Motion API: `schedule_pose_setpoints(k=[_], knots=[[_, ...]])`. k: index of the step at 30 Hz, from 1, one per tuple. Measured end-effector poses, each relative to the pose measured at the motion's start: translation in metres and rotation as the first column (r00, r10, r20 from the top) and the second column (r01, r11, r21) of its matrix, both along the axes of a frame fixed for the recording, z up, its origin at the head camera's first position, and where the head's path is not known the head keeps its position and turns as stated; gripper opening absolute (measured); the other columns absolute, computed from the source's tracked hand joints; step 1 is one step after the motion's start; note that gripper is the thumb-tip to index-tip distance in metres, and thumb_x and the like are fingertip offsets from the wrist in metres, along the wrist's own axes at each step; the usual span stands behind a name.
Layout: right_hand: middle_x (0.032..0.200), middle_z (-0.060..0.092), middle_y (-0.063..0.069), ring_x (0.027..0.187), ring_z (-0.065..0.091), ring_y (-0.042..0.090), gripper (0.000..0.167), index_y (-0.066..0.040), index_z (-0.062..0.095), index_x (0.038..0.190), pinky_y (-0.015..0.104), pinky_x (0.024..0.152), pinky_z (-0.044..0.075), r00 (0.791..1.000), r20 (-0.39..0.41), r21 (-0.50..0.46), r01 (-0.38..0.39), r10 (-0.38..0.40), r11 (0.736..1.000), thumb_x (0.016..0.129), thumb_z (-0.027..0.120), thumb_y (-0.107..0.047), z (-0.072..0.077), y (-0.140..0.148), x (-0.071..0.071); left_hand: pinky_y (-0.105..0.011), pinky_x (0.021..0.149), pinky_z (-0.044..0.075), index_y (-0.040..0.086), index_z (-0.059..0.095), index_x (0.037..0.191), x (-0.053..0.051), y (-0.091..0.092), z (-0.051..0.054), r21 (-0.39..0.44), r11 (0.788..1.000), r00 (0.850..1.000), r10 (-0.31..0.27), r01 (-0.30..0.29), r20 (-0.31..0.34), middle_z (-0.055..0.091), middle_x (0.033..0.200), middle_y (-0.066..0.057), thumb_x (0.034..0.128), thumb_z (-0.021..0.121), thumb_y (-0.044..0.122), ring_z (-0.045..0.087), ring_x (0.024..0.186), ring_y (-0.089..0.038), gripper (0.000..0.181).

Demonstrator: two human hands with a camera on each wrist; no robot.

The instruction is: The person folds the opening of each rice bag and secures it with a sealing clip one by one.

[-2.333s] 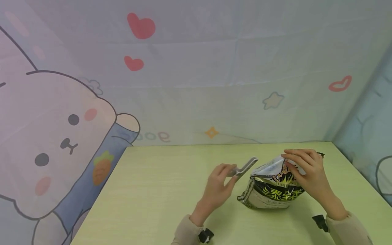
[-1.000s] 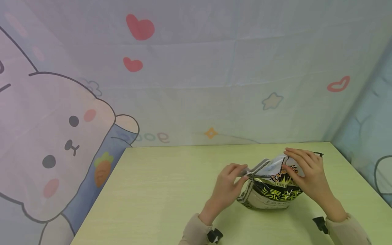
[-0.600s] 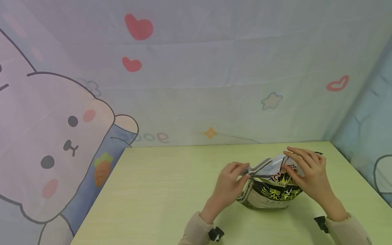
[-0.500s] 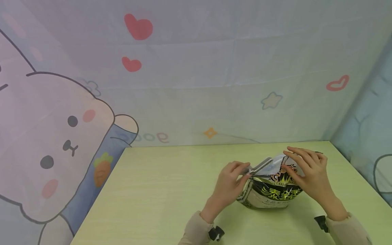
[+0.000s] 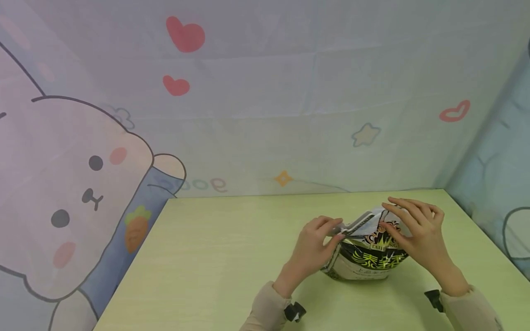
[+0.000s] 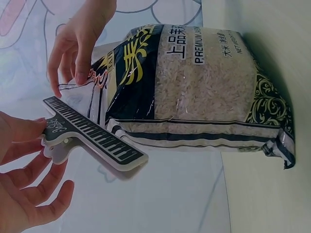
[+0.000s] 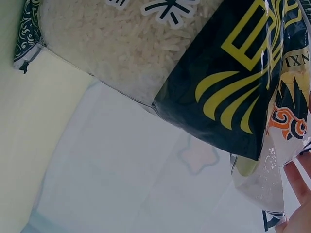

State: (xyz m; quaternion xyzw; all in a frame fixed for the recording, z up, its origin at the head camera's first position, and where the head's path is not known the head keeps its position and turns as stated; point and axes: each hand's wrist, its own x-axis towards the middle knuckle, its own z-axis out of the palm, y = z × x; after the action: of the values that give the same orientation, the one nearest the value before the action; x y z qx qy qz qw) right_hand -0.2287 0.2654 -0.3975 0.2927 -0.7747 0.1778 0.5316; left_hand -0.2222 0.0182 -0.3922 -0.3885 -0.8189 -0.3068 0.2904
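Observation:
A plastic bag of rice (image 5: 368,265) stands on the table, its top folded and creased. My right hand (image 5: 424,236) pinches the bag's folded top between thumb and fingers; the right wrist view shows only some fingertips (image 7: 302,196) by the clear film. My left hand (image 5: 312,246) pinches the handles of a bag clip (image 6: 90,132) printed with piano keys. The clip's long bar lies along the left part of the bag's top edge in the head view. Whether its jaws enclose the film I cannot tell. Rice grains (image 6: 194,92) show through the clear front.
The pale yellow-green table (image 5: 215,257) stretches left of the bag. Behind it hangs a cloth backdrop (image 5: 256,147) with hearts and a cartoon animal. Black wrist mounts (image 5: 295,311) sit at both cuffs.
My left hand has carried the clip rightwards from beside the bag to its top edge, with a further slight shift right lately. The right hand stays on the bag's top.

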Motion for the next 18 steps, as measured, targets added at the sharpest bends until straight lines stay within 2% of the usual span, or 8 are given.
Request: schedule_pose_setpoints(k=[8, 12, 18], knots=[[0.105, 0.062, 0.016, 0.094, 0.047, 0.034, 0.047, -0.008, 0.065, 0.105, 0.057, 0.076, 0.02, 1.0, 0.003, -0.011, -0.005, 0.005, 1.0, 0.085, 0.052, -0.048, -0.0004, -0.0005, -0.0005, -0.018, 0.077, 0.045, 0.007, 0.06, 0.113, -0.0017, 0.002, 0.0011, -0.02, 1.0, 1.0, 0.001, -0.001, -0.005, 0.062, 0.097, -0.003, 0.0873, 0.056, 0.024, 0.059, 0.086, -0.011, 0.031], [0.105, 0.062, 0.016, 0.093, 0.047, 0.034, 0.047, -0.008, 0.065, 0.105, 0.057, 0.077, 0.02, 1.0, -0.001, -0.016, -0.007, 0.007, 1.0, 0.084, 0.052, -0.049, -0.0008, -0.0009, -0.0009, -0.015, 0.071, 0.044, 0.005, 0.061, 0.111, -0.0027, 0.0026, 0.0036, -0.012, 1.0, 1.0, -0.001, 0.0, -0.012, 0.062, 0.092, -0.003, 0.0866, 0.057, 0.021, 0.057, 0.08, -0.01, 0.029], [0.105, 0.062, 0.015, 0.093, 0.047, 0.034, 0.047, -0.009, 0.065, 0.105, 0.057, 0.077, 0.02, 1.0, 0.001, -0.023, -0.009, 0.009, 1.0, 0.084, 0.053, -0.049, -0.001, -0.0009, -0.001, -0.015, 0.065, 0.042, 0.006, 0.063, 0.105, -0.0033, 0.0037, 0.0081, -0.027, 0.999, 0.998, 0.034, -0.036, -0.053, 0.06, 0.086, -0.002, 0.0842, 0.06, 0.015, 0.053, 0.073, -0.009, 0.023]])
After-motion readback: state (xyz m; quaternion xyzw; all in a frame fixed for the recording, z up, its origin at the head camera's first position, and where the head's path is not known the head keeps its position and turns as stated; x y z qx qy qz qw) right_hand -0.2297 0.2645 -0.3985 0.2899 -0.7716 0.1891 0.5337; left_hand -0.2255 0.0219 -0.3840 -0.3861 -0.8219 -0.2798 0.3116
